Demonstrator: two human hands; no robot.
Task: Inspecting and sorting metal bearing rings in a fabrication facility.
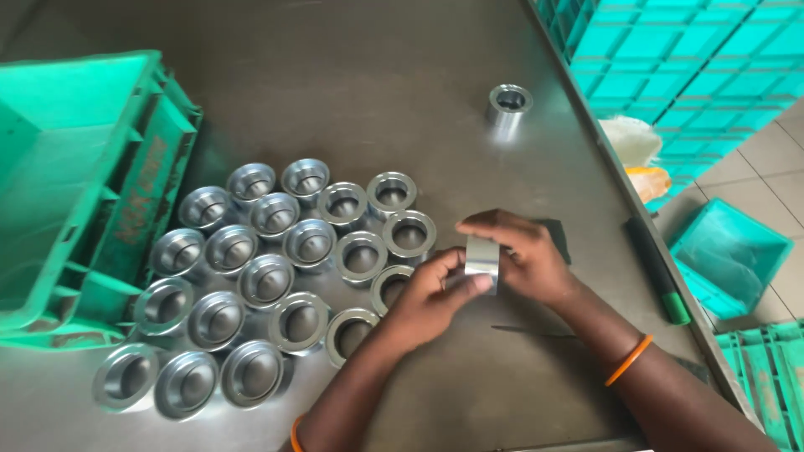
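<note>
Metal ring pinched between left hand, right hand; grip apparently fingertip-only.

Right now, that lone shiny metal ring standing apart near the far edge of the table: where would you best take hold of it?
Probably from above. The lone ring stands upright on the metal table, open bore facing up, with nothing touching it. Pinch across its smooth outer wall, thumb on one side and fingers opposite. Both hands already hold a similar ring that way.

Grey metal table, tiled floor, green crates
</note>
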